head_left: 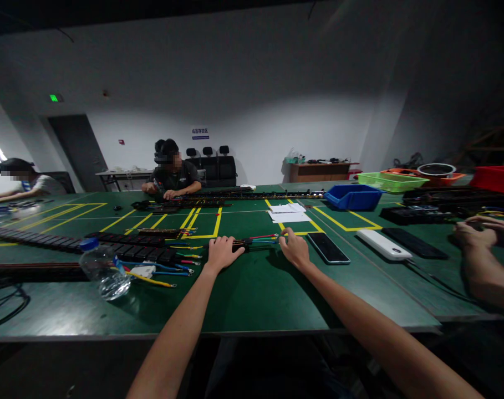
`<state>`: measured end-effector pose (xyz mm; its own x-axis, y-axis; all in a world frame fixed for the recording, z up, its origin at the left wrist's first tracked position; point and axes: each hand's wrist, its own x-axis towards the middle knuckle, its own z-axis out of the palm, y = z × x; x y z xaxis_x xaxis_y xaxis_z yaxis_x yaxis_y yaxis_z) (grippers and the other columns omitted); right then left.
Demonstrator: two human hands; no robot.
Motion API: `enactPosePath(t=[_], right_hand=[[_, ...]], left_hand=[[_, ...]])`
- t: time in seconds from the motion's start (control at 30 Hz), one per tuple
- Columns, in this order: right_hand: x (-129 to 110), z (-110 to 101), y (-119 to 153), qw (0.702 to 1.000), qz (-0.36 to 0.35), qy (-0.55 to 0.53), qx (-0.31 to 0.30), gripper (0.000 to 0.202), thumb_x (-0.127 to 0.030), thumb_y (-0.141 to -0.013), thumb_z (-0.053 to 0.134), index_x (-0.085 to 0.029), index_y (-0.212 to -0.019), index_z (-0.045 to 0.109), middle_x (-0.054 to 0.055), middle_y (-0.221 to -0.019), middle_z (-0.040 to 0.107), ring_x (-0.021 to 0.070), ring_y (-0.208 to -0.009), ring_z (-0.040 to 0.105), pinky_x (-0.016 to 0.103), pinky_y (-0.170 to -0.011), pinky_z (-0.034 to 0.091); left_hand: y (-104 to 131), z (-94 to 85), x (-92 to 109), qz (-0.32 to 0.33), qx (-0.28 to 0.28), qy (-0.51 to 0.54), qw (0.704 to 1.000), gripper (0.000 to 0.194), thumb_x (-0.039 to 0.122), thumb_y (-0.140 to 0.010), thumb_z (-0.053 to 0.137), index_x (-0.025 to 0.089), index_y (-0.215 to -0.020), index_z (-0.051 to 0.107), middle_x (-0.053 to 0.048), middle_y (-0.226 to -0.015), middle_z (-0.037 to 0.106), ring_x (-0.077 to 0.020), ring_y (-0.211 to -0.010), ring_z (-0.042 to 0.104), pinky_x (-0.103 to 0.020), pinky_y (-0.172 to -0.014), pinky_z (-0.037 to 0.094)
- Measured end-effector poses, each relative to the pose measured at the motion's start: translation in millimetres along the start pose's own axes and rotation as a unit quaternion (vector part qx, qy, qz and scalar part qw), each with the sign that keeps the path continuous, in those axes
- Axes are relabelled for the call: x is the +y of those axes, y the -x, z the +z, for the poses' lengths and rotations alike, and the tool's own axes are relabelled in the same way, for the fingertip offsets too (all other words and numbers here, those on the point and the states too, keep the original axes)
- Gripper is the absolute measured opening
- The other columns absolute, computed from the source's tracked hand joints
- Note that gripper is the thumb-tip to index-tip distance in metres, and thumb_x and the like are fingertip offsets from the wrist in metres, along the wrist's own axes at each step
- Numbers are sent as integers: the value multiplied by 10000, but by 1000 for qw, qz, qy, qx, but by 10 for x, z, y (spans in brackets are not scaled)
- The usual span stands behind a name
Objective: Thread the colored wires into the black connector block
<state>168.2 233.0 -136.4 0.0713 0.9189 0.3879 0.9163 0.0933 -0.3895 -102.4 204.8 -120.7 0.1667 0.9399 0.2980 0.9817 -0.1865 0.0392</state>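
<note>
While the left hand (223, 255) is clasping the bundle (240, 243) on the bench (243, 299), fingers together, the right hand (294, 250) is curling beside its wires (262, 239), whether pinching I cannot tell; slack left fingers could be letting the bundle slip.

Left hand (223, 253): well left of the phone (329, 247), palm down, fingers bent over. Right hand (294, 249): just left of the phone, fingers curled, pointing away from it. Forearms (181, 327), two: bare, extended; right one slants past the phone's near side.
</note>
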Motion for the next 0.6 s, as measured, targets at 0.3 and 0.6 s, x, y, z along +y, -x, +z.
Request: enactPosePath(t=[0.3, 0.6], right_hand=[[24, 30, 13, 998, -54, -31, -12, 319, -335, -999, 455, -190, -1081, 728, 96, -928, 772, 227, -831, 701, 286, -758, 443], [2, 30, 21, 996, -72, -12, -42, 369, -352, -996, 461, -186, -997, 790, 124, -936, 784, 231, -859, 718, 279, -785, 468]], left_hand=[[-4, 0, -8, 5, 3, 16, 1000, 652, 737, -952, 350, 207, -1180, 653, -139, -1199, 682, -317, -1119, 596, -450, -966, 382], [25, -12, 14, 12, 22, 22, 999, 664, 715, -961, 353, 193, -1225, 666, -146, -1236, 669, -323, -1153, 571, -460, -995, 362]])
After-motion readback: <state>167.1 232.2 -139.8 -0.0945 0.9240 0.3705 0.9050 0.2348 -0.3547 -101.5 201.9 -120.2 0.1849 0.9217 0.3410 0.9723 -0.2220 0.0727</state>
